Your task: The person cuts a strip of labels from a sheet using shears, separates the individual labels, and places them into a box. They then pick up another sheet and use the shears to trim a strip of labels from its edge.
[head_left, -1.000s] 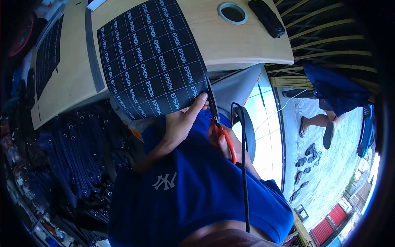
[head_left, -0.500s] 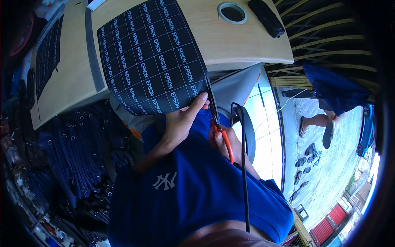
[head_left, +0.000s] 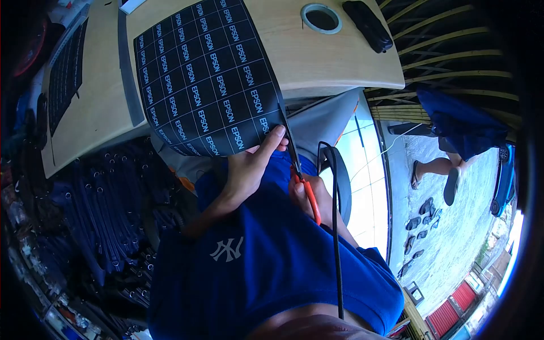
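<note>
A black sheet (head_left: 198, 85) printed with rows of white EPSON labels in a grid lies partly on the table, its near end curling over the edge. My left hand (head_left: 249, 170) pinches its near right corner, thumb on top and fingers underneath. In my right hand (head_left: 317, 192) is a pair of scissors (head_left: 294, 156) with orange-red handles, fingers wrapped round the loops. The blades point away from me along the sheet's right edge, just beside my left thumb.
The wooden table (head_left: 351, 68) carries a roll of tape (head_left: 321, 18), a black case (head_left: 367, 25) and another black printed sheet (head_left: 68, 73). Dark blue straps (head_left: 107, 215) hang at left. A black cord (head_left: 338, 249) runs down beside my right arm. A person's leg (head_left: 436, 165) shows at right.
The sheet's near end has shifted slightly up and left. Both hands keep almost the same place, with the scissors still at the right edge.
</note>
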Demonstrator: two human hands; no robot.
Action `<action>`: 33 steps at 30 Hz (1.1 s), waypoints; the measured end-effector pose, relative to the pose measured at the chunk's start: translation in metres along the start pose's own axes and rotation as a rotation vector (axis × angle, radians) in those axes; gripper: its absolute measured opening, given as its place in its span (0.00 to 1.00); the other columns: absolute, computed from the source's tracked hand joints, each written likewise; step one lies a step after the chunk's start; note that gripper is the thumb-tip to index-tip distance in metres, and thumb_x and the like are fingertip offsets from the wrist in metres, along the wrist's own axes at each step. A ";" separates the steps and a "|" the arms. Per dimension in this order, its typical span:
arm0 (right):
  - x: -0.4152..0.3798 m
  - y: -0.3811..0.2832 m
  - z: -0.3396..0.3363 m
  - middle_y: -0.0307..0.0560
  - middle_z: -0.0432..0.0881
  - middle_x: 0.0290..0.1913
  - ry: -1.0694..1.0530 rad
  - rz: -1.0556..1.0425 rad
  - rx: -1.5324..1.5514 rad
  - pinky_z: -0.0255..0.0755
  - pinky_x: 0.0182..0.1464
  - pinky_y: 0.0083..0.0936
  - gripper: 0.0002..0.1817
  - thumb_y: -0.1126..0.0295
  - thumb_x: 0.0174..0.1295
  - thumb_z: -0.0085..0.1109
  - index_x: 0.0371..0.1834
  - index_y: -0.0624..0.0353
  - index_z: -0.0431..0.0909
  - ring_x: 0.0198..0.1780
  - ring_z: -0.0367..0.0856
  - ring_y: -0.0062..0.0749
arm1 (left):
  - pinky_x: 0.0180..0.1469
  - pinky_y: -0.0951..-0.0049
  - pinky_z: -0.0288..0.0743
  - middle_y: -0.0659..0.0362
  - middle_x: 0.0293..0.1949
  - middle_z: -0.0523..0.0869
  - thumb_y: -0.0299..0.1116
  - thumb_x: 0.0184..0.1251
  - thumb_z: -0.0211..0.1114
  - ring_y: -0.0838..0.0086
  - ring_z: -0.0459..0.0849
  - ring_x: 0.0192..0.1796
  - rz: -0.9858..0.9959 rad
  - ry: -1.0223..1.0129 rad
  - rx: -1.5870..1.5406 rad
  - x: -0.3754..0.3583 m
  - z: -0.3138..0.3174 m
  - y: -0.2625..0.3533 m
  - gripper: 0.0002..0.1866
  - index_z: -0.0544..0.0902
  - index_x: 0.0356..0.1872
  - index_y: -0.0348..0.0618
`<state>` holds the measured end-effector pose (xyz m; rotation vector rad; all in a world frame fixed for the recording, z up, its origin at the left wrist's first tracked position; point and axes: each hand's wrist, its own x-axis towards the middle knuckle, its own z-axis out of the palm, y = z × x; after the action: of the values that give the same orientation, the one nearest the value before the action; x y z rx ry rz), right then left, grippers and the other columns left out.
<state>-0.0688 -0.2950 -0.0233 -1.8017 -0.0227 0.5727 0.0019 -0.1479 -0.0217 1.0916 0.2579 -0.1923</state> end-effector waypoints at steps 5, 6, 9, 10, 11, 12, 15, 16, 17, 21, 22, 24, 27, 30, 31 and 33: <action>0.004 -0.003 0.001 0.39 0.66 0.16 -0.001 -0.083 0.055 0.58 0.22 0.23 0.38 0.31 0.58 0.29 0.21 0.61 0.67 0.17 0.65 0.25 | 0.35 0.78 0.79 0.58 0.31 0.82 0.26 0.58 0.66 0.76 0.82 0.32 -0.008 0.022 0.013 0.000 0.001 0.002 0.08 0.79 0.37 0.35; 0.004 -0.002 0.001 0.38 0.65 0.16 -0.019 -0.086 0.085 0.55 0.22 0.22 0.40 0.29 0.55 0.29 0.23 0.61 0.66 0.17 0.63 0.24 | 0.35 0.78 0.79 0.58 0.31 0.82 0.26 0.58 0.66 0.76 0.82 0.32 -0.008 0.022 0.013 0.000 0.001 0.002 0.08 0.79 0.37 0.35; 0.006 0.001 0.001 0.35 0.62 0.17 -0.052 -0.082 0.131 0.50 0.22 0.21 0.43 0.24 0.50 0.29 0.28 0.61 0.66 0.17 0.59 0.22 | 0.34 0.80 0.77 0.59 0.30 0.82 0.25 0.58 0.66 0.77 0.82 0.31 -0.016 -0.004 0.001 -0.001 0.000 0.003 0.07 0.79 0.36 0.36; 0.006 0.001 0.001 0.34 0.61 0.17 -0.066 -0.072 0.148 0.48 0.22 0.21 0.45 0.22 0.47 0.29 0.30 0.61 0.66 0.17 0.57 0.21 | 0.33 0.80 0.76 0.59 0.30 0.82 0.25 0.58 0.66 0.78 0.81 0.30 -0.018 -0.023 0.003 -0.001 0.001 0.004 0.07 0.79 0.35 0.36; 0.007 0.002 0.001 0.34 0.61 0.17 -0.066 -0.072 0.148 0.48 0.22 0.21 0.45 0.22 0.47 0.29 0.30 0.61 0.66 0.17 0.57 0.21 | 0.33 0.81 0.75 0.60 0.29 0.82 0.25 0.58 0.66 0.78 0.81 0.30 -0.020 -0.042 0.004 -0.001 0.001 0.005 0.07 0.79 0.35 0.36; 0.007 0.002 0.002 0.34 0.61 0.17 -0.071 -0.053 0.185 0.48 0.22 0.20 0.45 0.22 0.46 0.29 0.31 0.61 0.65 0.17 0.57 0.20 | 0.33 0.81 0.75 0.60 0.29 0.82 0.25 0.58 0.66 0.78 0.81 0.30 -0.021 -0.042 0.004 -0.002 0.002 0.006 0.07 0.79 0.35 0.36; 0.010 0.000 0.003 0.33 0.61 0.17 -0.070 -0.043 0.205 0.48 0.22 0.20 0.45 0.22 0.46 0.29 0.32 0.61 0.65 0.17 0.57 0.20 | 0.33 0.81 0.75 0.60 0.28 0.81 0.26 0.57 0.66 0.79 0.81 0.29 -0.038 -0.041 0.027 -0.003 0.001 0.007 0.07 0.79 0.35 0.36; 0.010 0.000 0.002 0.33 0.61 0.17 -0.065 -0.054 0.189 0.48 0.22 0.19 0.45 0.22 0.47 0.29 0.32 0.61 0.65 0.17 0.57 0.19 | 0.32 0.81 0.75 0.60 0.28 0.81 0.26 0.57 0.66 0.79 0.81 0.29 -0.038 -0.052 0.021 -0.003 0.000 0.005 0.06 0.79 0.34 0.36; 0.011 -0.001 0.002 0.33 0.61 0.17 -0.065 -0.053 0.189 0.48 0.22 0.19 0.45 0.22 0.47 0.29 0.32 0.61 0.65 0.17 0.57 0.19 | 0.32 0.81 0.75 0.60 0.28 0.81 0.26 0.57 0.66 0.79 0.81 0.29 -0.038 -0.062 0.015 -0.004 0.000 0.004 0.06 0.79 0.34 0.36; 0.014 -0.006 0.001 0.34 0.62 0.16 -0.042 -0.055 0.160 0.50 0.20 0.19 0.44 0.23 0.48 0.30 0.31 0.61 0.65 0.16 0.59 0.20 | 0.32 0.82 0.75 0.60 0.27 0.81 0.26 0.57 0.66 0.80 0.81 0.29 -0.031 -0.082 0.017 -0.005 -0.001 0.003 0.06 0.80 0.34 0.36; 0.014 -0.007 0.000 0.34 0.63 0.15 -0.027 -0.055 0.144 0.51 0.20 0.19 0.44 0.23 0.49 0.30 0.30 0.61 0.66 0.16 0.60 0.20 | 0.32 0.82 0.75 0.60 0.27 0.81 0.27 0.58 0.66 0.80 0.81 0.29 -0.026 -0.079 0.016 -0.004 0.000 0.003 0.06 0.80 0.33 0.36; 0.016 -0.009 0.000 0.35 0.64 0.15 -0.003 -0.056 0.129 0.52 0.20 0.19 0.44 0.23 0.49 0.30 0.29 0.61 0.66 0.16 0.62 0.21 | 0.32 0.82 0.75 0.60 0.27 0.81 0.27 0.58 0.66 0.80 0.81 0.29 -0.021 -0.075 0.016 -0.004 0.000 0.004 0.06 0.80 0.33 0.36; 0.017 -0.012 0.000 0.37 0.65 0.15 0.030 -0.052 0.089 0.55 0.20 0.19 0.44 0.22 0.49 0.29 0.25 0.61 0.67 0.16 0.64 0.22 | 0.32 0.82 0.75 0.60 0.27 0.82 0.27 0.58 0.66 0.79 0.81 0.29 -0.013 -0.082 0.044 -0.003 0.000 0.007 0.06 0.80 0.33 0.35; 0.016 -0.012 0.001 0.38 0.67 0.15 0.048 -0.035 0.059 0.57 0.20 0.19 0.44 0.22 0.49 0.28 0.23 0.61 0.67 0.16 0.66 0.23 | 0.32 0.82 0.75 0.59 0.27 0.82 0.28 0.59 0.65 0.80 0.81 0.29 0.035 -0.098 0.099 -0.003 -0.001 0.007 0.06 0.80 0.33 0.35; 0.016 -0.012 0.001 0.38 0.67 0.15 0.056 -0.026 0.053 0.58 0.20 0.19 0.44 0.23 0.49 0.28 0.23 0.61 0.67 0.16 0.67 0.23 | 0.32 0.82 0.76 0.59 0.27 0.82 0.28 0.59 0.65 0.80 0.81 0.29 0.034 -0.098 0.098 -0.003 -0.002 0.006 0.07 0.80 0.34 0.35; 0.016 -0.011 0.002 0.38 0.67 0.15 0.060 -0.021 0.061 0.58 0.20 0.19 0.44 0.23 0.50 0.28 0.23 0.61 0.67 0.16 0.67 0.24 | 0.32 0.82 0.76 0.59 0.27 0.82 0.28 0.59 0.65 0.80 0.81 0.30 0.032 -0.099 0.098 -0.002 -0.001 0.006 0.07 0.80 0.34 0.35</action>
<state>-0.0522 -0.2849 -0.0200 -1.7566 0.0160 0.4991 0.0011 -0.1440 -0.0169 1.1786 0.1435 -0.2321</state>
